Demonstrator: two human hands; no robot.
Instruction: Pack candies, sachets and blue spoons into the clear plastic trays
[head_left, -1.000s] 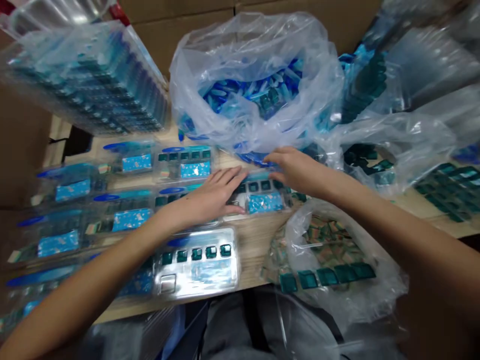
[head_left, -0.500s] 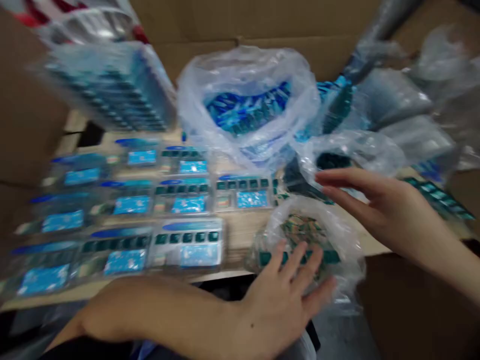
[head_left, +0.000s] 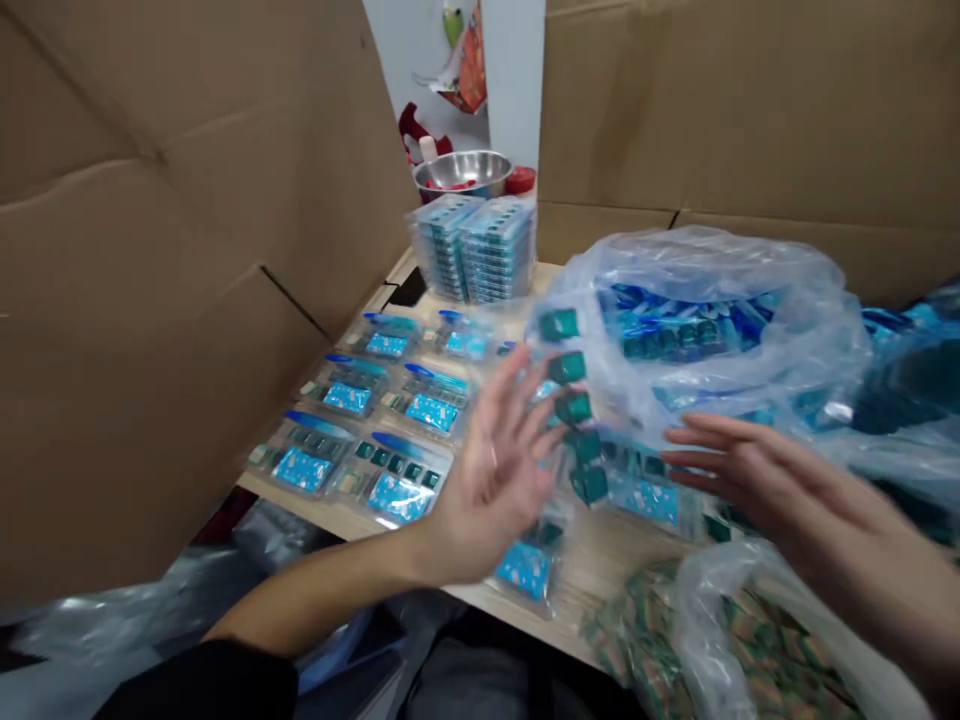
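My left hand [head_left: 504, 465] is raised over the table with its fingers curled at a clear plastic blister pack, which carries a row of dark teal square pieces [head_left: 574, 405]. The pack is tilted and blurred, and part of it lies behind the fingers. To the right, my right hand [head_left: 780, 490] hangs with its fingers stretched out and nothing seen in them. Below it is a clear bag [head_left: 720, 630] of small green and brown blocks. On the table, filled clear packs [head_left: 431, 410] lie in rows, each with a blue dotted packet and a slim blue piece.
A large plastic bag [head_left: 817, 290] of blue and teal pieces stands at the back right. Two stacks of packs [head_left: 495, 250] rise at the back, before a metal bowl [head_left: 463, 170]. Cardboard walls [head_left: 187, 250] border the wooden table [head_left: 592, 580] on the left and behind.
The view has swung left. My left hand has come up from the bag of small blocks and now has a clear pack at its fingers. My right hand remains near that bag.
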